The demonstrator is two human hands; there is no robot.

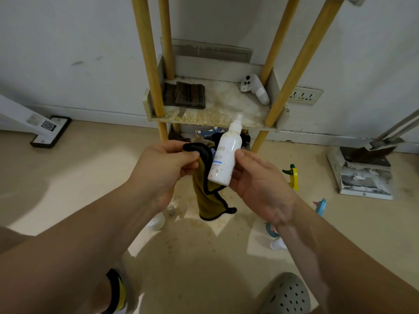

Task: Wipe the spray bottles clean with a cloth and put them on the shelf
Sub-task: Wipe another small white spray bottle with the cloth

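My right hand [256, 180] holds a small white spray bottle [224, 157], speckled with yellowish grime, upright and tilted slightly right. My left hand [163, 166] pinches the top edge of an olive-yellow cloth with black trim [207, 196], which hangs down just left of and behind the bottle. Straight ahead stands the shelf [217, 116], a dirty white tray on yellow wooden posts. On the floor to my right lie a yellow-and-green spray bottle [292, 176] and a blue one [320, 207], partly hidden by my right arm.
A folded dark cloth [188, 95] and a white controller [255, 88] lie on the shelf tray. Clutter fills the level below it. White containers [157, 222] sit on the floor under my left arm. A dustpan and broom [365, 168] stand at the right, a mop base [49, 132] at the left.
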